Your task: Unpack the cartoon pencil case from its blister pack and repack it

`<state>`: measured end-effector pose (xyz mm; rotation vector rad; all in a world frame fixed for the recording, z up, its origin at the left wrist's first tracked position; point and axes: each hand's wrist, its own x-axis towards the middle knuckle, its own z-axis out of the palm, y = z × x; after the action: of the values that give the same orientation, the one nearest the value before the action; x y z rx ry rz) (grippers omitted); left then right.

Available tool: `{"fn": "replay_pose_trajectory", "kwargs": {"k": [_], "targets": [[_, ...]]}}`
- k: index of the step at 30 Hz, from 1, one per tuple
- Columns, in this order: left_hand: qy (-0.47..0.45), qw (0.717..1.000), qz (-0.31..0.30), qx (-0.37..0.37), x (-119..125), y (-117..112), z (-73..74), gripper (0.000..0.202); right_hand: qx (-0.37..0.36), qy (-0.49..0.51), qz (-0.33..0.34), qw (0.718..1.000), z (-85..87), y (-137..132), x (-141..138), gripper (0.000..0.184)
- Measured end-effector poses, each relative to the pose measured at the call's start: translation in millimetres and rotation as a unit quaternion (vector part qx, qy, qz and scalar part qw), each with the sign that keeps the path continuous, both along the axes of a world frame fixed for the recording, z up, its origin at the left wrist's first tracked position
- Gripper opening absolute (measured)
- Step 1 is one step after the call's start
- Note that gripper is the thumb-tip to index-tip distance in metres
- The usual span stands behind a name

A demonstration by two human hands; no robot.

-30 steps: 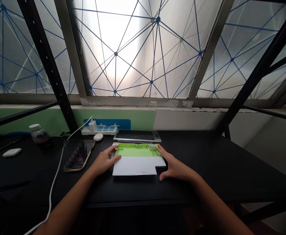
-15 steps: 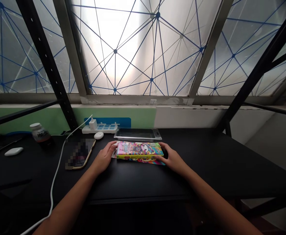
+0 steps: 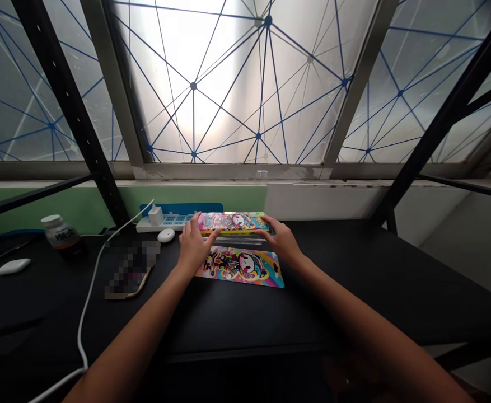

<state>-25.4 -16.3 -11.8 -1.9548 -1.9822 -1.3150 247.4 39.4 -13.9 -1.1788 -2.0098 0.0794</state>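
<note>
Just two hands, one box

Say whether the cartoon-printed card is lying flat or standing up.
Flat: the cartoon-printed card lies face up on the black desk.

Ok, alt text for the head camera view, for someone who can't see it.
The left hand and right hand reach across a black desk to both ends of a cartoon-printed box. A matching printed card lies flat in front, a power strip beside the box.
</note>
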Motion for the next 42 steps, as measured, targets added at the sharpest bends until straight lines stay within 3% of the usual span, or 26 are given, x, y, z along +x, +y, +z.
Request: {"fn": "replay_pose_trajectory", "kwargs": {"k": [3, 7, 11, 15, 20, 26, 35, 42], "targets": [[0.020, 0.999, -0.009, -0.030, -6, 24, -14.8, 0.062, -0.005, -0.044, 0.006, 0.999, -11.4, 19, -5, 0.046], [0.063, 0.995, -0.045, -0.067, -18, 27, -27.3, 0.050, -0.018, -0.112, 0.034, 0.993, -26.6, 20, -1, 0.039], [0.085, 0.993, -0.025, -0.075, -27, 16, -19.6, 0.046, -0.018, -0.152, 0.047, 0.987, -24.9, 5, 3, 0.041], [0.110, 0.992, -0.017, -0.062, -25, 9, -10.8, 0.046, 0.003, -0.174, 0.082, 0.981, -13.7, -19, -11, 0.042], [0.164, 0.980, -0.088, -0.071, -8, 7, -14.2, 0.049, 0.025, -0.214, 0.199, 0.956, -7.7, -52, -42, 0.028], [0.209, 0.960, -0.143, -0.119, -3, 7, -22.5, 0.044, 0.007, -0.250, 0.239, 0.938, -14.0, -66, -56, 0.043], [0.190, 0.972, -0.099, -0.097, -1, 6, -13.9, 0.034, -0.044, -0.264, 0.200, 0.943, -5.9, -82, -56, 0.044], [0.180, 0.974, -0.079, -0.112, -2, 14, -23.5, 0.058, -0.035, -0.276, 0.074, 0.958, -15.1, -76, -58, 0.052]]}}
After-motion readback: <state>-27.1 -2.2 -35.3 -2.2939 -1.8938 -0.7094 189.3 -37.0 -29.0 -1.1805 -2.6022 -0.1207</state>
